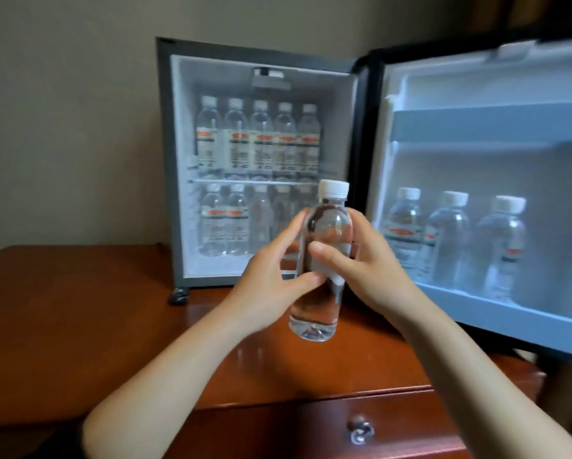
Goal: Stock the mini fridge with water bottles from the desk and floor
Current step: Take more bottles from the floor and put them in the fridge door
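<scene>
I hold a clear water bottle with a white cap upright above the desk, in front of the open mini fridge. My left hand grips its left side with thumb and fingers. My right hand wraps round its right side and label. Inside the fridge, several bottles fill the upper shelf and several more stand on the lower shelf, mostly at its left. The open door swings to the right, and three bottles stand in its lower rack.
The fridge stands on a brown wooden desk against a beige wall. A drawer with a metal pull sits below the desk's front edge. The door's upper rack holds nothing visible.
</scene>
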`<state>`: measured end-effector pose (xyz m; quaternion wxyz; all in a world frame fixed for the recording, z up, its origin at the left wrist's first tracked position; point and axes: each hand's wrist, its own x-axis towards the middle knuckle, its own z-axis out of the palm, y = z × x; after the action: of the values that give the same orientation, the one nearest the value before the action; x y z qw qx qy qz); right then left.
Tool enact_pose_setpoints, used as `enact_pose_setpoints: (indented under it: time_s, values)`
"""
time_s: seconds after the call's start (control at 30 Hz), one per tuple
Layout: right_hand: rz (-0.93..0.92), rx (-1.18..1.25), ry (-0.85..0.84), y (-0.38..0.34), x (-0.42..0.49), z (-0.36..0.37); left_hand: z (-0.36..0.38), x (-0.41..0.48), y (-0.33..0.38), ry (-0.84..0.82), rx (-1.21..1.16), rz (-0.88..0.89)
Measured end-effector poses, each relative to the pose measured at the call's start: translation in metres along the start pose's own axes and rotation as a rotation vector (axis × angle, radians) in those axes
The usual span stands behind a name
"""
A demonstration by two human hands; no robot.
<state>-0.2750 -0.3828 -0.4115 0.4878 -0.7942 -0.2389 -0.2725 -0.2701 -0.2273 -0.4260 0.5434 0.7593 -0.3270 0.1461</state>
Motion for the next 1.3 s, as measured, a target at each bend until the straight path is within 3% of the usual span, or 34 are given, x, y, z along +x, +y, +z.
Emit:
enact_pose_setpoints:
  time_s: [0.17,0.47,0.83,1.3]
  values:
    - [-0.041,-0.225,0.253,0.008,-0.008,-0.055,0.056,0.035,0.021,-0.063,-0.060,0.078]
    - [0.001,-0.482,0.468,0.020,-0.027,-0.155,0.155,0.079,0.052,-0.112,-0.163,0.147]
    - [-0.016,-0.650,0.521,0.040,-0.045,-0.230,0.239,0.107,0.068,-0.068,-0.125,0.234]
    - [0.135,-0.634,0.430,0.096,-0.055,-0.228,0.256,0.116,0.050,-0.147,0.118,0.243]
